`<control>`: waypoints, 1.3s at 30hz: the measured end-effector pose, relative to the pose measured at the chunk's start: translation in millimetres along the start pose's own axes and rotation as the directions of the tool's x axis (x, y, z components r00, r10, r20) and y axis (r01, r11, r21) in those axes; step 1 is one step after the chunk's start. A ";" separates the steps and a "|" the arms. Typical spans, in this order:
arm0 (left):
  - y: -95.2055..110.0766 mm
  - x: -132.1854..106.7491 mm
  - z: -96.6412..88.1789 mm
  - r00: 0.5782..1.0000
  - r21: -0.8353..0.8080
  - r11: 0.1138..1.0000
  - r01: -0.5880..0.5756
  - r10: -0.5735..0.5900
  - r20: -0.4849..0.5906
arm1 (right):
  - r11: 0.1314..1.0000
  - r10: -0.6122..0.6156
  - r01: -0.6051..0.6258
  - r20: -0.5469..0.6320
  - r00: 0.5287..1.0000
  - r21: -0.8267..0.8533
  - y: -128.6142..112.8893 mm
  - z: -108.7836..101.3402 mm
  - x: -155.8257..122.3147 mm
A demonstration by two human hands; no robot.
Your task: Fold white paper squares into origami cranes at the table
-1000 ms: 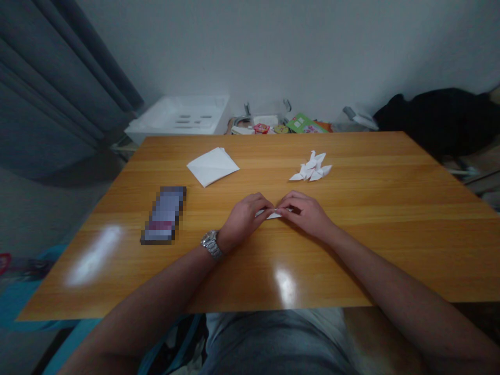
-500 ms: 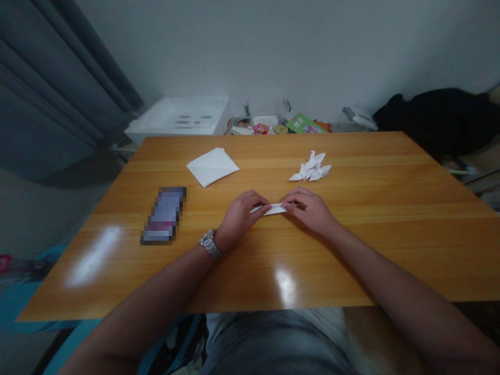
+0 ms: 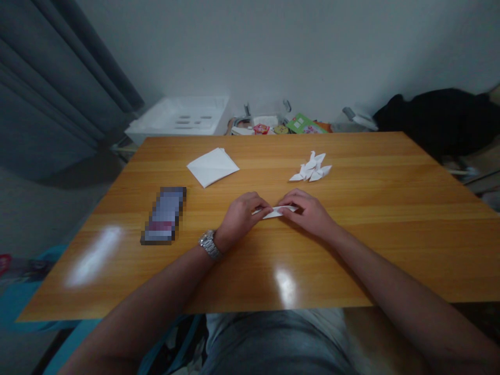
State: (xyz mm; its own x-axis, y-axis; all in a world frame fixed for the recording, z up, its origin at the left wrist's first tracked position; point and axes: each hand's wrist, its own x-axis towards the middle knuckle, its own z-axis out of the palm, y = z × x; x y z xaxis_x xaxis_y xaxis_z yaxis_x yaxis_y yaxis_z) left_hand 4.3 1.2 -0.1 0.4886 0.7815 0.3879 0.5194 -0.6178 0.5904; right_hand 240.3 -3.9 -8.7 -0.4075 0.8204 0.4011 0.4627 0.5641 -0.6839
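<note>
A narrow strip of folded white paper (image 3: 275,212) lies between my two hands, just above the tabletop or on it; I cannot tell which. My left hand (image 3: 246,212) pinches its left end, thumb in front and fingers behind. Its right part is pinched by my right hand (image 3: 307,210), and the paper's tip shows past the thumb. The fingers cover parts of the strip. Beyond my right hand, folded white paper cranes (image 3: 311,167) sit in a cluster. White paper sheets (image 3: 213,166) lie farther back on the left.
A blurred-out phone (image 3: 164,215) rests on the wooden table (image 3: 390,208) to the left. Behind the far edge are a white plastic tray (image 3: 191,112), a green packet (image 3: 304,124) and small items. Dark cloth (image 3: 437,117) is piled at the back right.
My right hand has shifted slightly left and down along the paper strip, so more of its right tip shows. The strip now slants a little up to the right. My left hand has barely moved.
</note>
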 end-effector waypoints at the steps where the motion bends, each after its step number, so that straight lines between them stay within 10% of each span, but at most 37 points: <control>1: 0.5 -0.2 0.6 1.000 0.003 1.000 -0.006 0.006 0.001 | 1.000 -0.005 0.005 0.003 1.000 0.005 -0.1 1.0 -0.3; 39: -10.8 0.5 -1.1 0.991 -0.170 0.985 0.044 -0.064 -0.114 | 0.997 0.068 -0.062 -0.149 0.986 0.049 13.2 -12.7 2.1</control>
State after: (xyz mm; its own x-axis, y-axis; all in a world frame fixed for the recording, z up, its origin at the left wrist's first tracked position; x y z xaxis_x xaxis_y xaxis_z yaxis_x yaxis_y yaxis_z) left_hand -1.8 8.3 -5.4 0.3713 0.8242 0.4277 0.4137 -0.5592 0.7184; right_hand 255.6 6.4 -9.2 -0.2530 0.8618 0.4397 0.4480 0.5072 -0.7362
